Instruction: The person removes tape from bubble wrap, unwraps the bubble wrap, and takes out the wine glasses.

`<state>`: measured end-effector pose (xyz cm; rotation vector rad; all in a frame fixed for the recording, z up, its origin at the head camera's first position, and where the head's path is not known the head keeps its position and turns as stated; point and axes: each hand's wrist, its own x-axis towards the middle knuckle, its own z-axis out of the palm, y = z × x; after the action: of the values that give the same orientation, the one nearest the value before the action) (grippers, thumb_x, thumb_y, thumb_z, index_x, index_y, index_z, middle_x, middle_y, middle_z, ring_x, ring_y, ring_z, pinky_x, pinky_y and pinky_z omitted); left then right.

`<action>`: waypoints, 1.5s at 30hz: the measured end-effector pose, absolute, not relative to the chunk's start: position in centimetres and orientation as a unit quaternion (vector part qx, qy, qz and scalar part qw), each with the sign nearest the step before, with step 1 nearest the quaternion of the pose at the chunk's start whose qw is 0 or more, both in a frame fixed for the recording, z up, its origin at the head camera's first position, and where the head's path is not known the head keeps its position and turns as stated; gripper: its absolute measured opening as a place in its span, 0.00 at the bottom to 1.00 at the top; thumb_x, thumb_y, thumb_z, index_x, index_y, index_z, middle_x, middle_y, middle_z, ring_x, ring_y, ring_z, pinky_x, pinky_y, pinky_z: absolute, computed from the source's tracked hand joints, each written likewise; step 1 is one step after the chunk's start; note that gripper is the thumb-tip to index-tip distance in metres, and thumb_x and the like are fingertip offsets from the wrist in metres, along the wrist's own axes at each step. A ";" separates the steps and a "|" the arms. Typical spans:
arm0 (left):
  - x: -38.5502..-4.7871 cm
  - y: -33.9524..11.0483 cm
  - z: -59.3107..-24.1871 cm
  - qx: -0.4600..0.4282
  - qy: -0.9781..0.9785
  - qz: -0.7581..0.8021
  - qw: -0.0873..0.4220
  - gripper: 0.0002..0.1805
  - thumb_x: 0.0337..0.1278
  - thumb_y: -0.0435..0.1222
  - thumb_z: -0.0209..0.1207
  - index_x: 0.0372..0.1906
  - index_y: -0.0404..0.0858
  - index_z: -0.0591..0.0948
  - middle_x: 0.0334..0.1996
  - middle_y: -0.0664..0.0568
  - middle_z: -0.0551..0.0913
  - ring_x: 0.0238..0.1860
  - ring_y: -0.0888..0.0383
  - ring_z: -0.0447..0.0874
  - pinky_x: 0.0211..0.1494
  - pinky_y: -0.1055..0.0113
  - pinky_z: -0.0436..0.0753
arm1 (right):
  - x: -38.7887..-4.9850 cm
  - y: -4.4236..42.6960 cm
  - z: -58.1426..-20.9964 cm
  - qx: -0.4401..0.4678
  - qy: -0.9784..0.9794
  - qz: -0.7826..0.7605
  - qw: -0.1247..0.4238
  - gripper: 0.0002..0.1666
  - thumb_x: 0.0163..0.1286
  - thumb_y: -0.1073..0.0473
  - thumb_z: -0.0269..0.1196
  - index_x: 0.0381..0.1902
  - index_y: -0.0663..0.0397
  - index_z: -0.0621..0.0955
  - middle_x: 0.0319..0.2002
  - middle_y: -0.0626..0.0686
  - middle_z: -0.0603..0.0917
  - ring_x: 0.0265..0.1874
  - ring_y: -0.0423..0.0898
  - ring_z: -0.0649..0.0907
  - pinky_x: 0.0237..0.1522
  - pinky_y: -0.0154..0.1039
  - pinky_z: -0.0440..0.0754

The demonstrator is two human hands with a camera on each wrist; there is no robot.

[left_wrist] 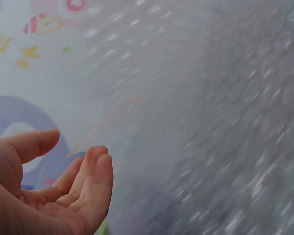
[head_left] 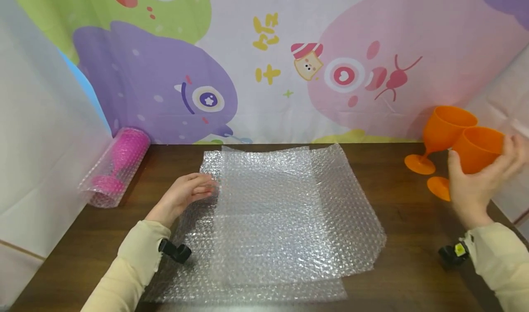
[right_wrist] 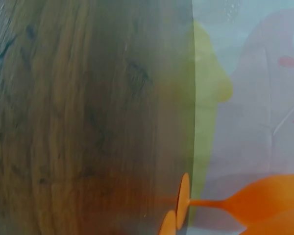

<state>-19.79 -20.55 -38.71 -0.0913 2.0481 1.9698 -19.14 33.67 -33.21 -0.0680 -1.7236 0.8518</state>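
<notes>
Sheets of bubble wrap (head_left: 272, 215) lie overlapping on the table. My left hand (head_left: 186, 195) is at their left edge, fingers relaxed and holding nothing; in the left wrist view the hand (left_wrist: 63, 191) has its thumb apart from slightly bent fingers. At the right, my right hand (head_left: 485, 183) grips the bowl of the nearer orange goblet (head_left: 477, 151), thumb on its left side and fingers on its right. A second orange goblet (head_left: 442, 128) stands upright just behind it. The right wrist view shows the goblets' bowls (right_wrist: 269, 198) and bases but no hand.
A pink goblet wrapped in bubble wrap (head_left: 120, 165) lies at the back left of the dark wooden table (head_left: 405, 284). A printed cartoon curtain (head_left: 264, 114) hangs along the back edge, and white side walls (head_left: 33, 165) flank the table.
</notes>
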 end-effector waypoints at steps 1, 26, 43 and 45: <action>-19.7 -21.0 -38.4 -0.031 0.710 0.689 0.143 0.31 0.64 0.39 0.50 0.62 0.21 0.58 0.36 0.56 0.81 0.38 0.65 0.82 0.47 0.70 0.79 | -19.1 33.4 -33.1 -0.023 -0.733 0.367 0.572 0.35 0.51 0.57 0.62 0.58 0.54 0.65 0.62 0.50 0.59 0.63 0.40 0.56 0.65 0.33 0.49; -18.4 -30.4 -35.1 -0.184 0.867 0.420 -0.195 0.21 0.59 0.44 0.52 0.48 0.31 0.78 0.24 0.66 0.78 0.23 0.81 0.67 0.30 0.82 0.70 | -20.6 26.9 -31.1 0.058 -0.747 0.445 0.491 0.11 0.59 0.69 0.51 0.36 0.74 0.76 0.49 0.42 0.71 0.53 0.42 0.68 0.54 0.33 0.62; -17.9 -35.6 -34.5 -0.190 0.944 0.224 -0.147 0.37 0.62 0.45 0.40 0.60 0.14 0.53 0.53 0.17 0.58 0.55 0.24 0.54 0.57 0.39 0.56 | -24.1 25.5 -30.4 0.037 -0.755 0.467 0.459 0.11 0.59 0.69 0.50 0.29 0.70 0.79 0.39 0.38 0.75 0.41 0.27 0.69 0.45 0.28 0.63; -17.7 -36.1 -34.7 -0.183 0.954 0.204 -0.120 0.38 0.62 0.46 0.37 0.58 0.12 0.54 0.52 0.15 0.56 0.53 0.22 0.53 0.55 0.37 0.56 | -23.8 24.9 -29.7 0.044 -0.755 0.467 0.459 0.11 0.59 0.70 0.49 0.29 0.71 0.79 0.38 0.41 0.76 0.40 0.27 0.69 0.45 0.28 0.63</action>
<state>-17.71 -36.05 -34.68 -0.6241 3.2511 0.6944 -23.78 24.86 -29.74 0.1078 -1.8590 1.1493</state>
